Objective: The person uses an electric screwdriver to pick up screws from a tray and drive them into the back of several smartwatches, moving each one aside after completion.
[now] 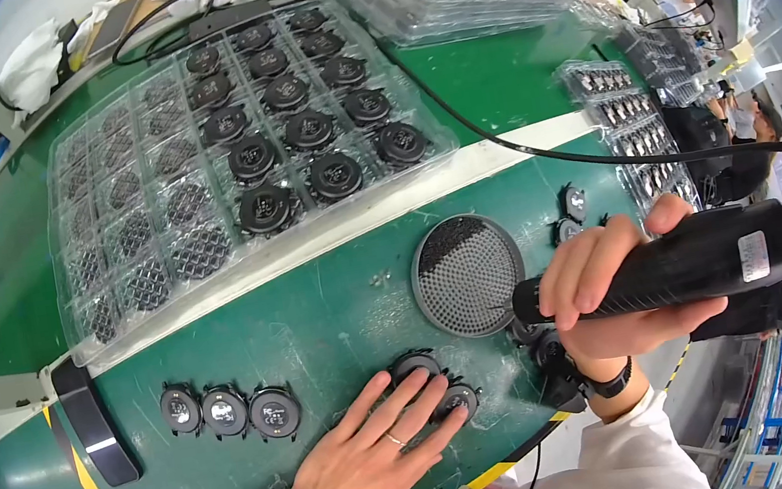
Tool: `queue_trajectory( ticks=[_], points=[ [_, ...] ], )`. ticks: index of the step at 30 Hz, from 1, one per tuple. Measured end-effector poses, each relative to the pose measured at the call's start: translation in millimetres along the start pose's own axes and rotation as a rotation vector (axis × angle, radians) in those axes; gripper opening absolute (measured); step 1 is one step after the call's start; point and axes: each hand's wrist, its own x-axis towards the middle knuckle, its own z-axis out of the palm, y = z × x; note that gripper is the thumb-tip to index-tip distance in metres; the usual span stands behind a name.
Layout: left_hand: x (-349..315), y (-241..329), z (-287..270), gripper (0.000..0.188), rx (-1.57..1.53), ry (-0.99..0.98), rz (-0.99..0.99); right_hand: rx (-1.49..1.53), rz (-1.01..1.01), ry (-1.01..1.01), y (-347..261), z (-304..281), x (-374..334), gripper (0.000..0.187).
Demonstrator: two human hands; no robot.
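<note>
I see that a hand could pass at twelve o'clock from the left hand [363, 463], over the green table [338, 328], between three round watches [226, 411] at ten and the dish [465, 296] at one. After this, the plastic tray [429, 138] stands in the way. At twelve from the right hand [605, 258], a black cable [641, 158] hangs across.

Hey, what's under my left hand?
Under your left hand, two round black watch-like casings show partly around the fingers, on the green tabletop. The fingers cover parts of both, and whatever lies beneath the palm is hidden.
</note>
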Motion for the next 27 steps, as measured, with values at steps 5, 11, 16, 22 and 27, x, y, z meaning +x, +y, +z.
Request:
queue_trajectory(
  ticks=[5,11,16,22,27],
  points=[
    [-1,-2,-1,0.060,-0.004,0.012,-0.004,0.029,0.038,0.023,5,3,-3,0.085],
    [0,-3,2,0.059,0.012,0.009,0.011,0.033,0.061,-0.066,10,-2,-8,0.090],
    [-2,-5,3,0.058,0.012,0.026,0.015,-0.016,0.037,-0.086,17,-2,-9,0.089],
    [-1,-6,4,0.055,0.026,0.051,0.020,-0.123,-0.017,-0.013,22,4,-4,0.082],
    [-1,-7,5,0.052,0.031,0.053,0.021,-0.116,-0.019,-0.018,27,5,-2,0.082]
  ],
)
